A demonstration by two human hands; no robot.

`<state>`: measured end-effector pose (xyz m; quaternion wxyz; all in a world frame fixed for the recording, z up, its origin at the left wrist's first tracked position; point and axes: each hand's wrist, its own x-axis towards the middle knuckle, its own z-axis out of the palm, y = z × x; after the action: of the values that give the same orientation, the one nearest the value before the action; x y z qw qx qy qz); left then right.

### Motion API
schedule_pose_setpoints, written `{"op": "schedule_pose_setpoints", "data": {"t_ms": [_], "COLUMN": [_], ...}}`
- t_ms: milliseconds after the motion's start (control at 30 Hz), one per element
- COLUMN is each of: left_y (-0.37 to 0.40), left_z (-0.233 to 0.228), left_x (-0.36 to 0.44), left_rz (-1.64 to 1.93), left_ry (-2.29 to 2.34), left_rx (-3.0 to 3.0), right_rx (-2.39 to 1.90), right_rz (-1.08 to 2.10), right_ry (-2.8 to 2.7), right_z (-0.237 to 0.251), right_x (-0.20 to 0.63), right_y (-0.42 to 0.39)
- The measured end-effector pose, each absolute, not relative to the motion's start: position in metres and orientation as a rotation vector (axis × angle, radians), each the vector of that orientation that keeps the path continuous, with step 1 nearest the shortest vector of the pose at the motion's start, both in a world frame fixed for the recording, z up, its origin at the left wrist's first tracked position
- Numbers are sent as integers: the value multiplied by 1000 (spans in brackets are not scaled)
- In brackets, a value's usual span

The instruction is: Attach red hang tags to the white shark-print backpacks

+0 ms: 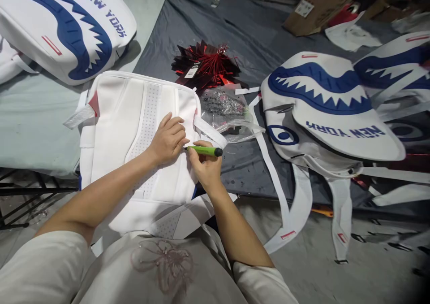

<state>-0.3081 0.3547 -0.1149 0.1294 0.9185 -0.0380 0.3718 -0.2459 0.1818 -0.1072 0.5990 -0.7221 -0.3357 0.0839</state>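
Observation:
A white backpack lies in front of me with its padded back panel facing up. My left hand rests on that panel near its right side, fingers apart and slightly bent. My right hand grips a green marker pen with a black end. The pen lies nearly level, its tip pointing left at the panel close to my left fingertips. A white strap loops out from the bag's right edge just above the pen. Another strap sticks out on the left.
White and blue backpacks with a toothed mouth design stand at the upper left and right, straps hanging over the table edge. A bundle of black and red tags, a clear plastic bag and a cardboard box lie beyond.

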Motion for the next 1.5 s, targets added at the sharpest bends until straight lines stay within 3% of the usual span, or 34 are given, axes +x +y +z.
{"op": "schedule_pose_setpoints", "data": {"t_ms": [133, 367, 633, 1500], "left_y": [355, 357, 356, 350], "left_z": [-123, -132, -133, -143], "left_x": [-312, -312, -310, -302], "left_rz": [1221, 1226, 1176, 1321], "left_ry": [-127, -108, -93, -110], "left_rx": [2569, 2559, 2590, 2554], "right_rx": [-1587, -1671, -1794, -1763], "right_rz": [338, 112, 62, 254], "right_ry": [-625, -668, -822, -764], "right_z": [-102, -110, -109, -111], "right_x": [-246, -247, -242, -233], "right_y": [183, 194, 194, 193]}}
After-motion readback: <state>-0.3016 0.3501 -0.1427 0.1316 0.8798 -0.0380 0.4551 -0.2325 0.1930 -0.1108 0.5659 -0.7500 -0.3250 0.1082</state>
